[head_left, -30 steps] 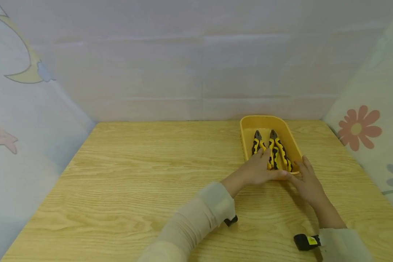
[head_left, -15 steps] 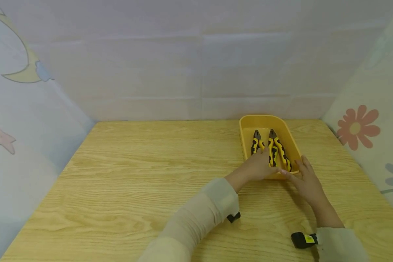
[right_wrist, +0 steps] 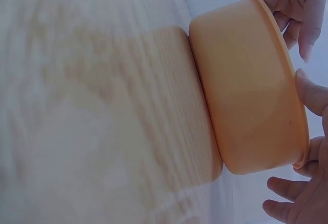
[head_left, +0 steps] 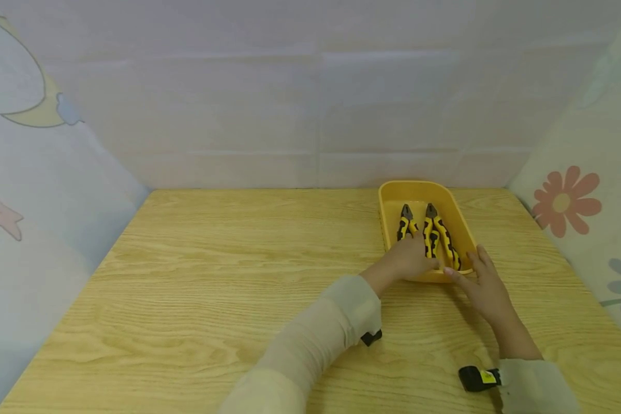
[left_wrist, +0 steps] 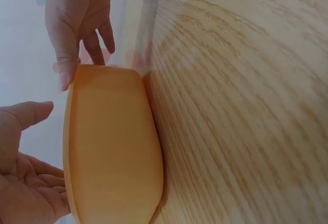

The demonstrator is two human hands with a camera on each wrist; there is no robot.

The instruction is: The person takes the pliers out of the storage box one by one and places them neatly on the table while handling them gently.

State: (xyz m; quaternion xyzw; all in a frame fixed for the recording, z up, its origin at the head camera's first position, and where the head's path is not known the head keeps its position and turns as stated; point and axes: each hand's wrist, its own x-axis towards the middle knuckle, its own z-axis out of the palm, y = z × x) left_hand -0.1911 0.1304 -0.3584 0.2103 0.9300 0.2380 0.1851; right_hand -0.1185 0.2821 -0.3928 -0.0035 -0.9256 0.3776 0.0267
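Observation:
A yellow plastic basket (head_left: 457, 221) stands at the table's back right; its smooth end wall fills much of the left wrist view. Inside lie pliers with black-and-yellow handles: one pair on the left (head_left: 406, 218) and one on the right (head_left: 431, 217), dark heads pointing away. My left hand (head_left: 411, 257) reaches over the near rim above the left pliers' handles and hides them. Its thumb stands apart from its fingers in the left wrist view; the fingertips are hidden behind the wall. My right hand (head_left: 490, 294) grips the near right corner, thumb on the rim, fingers along the outer side.
The wooden table (head_left: 227, 276) extends widely to the left of the basket. Behind it rises a pale wall (head_left: 290, 115); a panel with a red flower (head_left: 564, 201) borders the right side. Black wrist devices (head_left: 477, 378) hang by the sleeves.
My left hand has lowered slightly deeper into the basket, and its thumb has drawn back from the right thumb. The right hand and basket stay in place.

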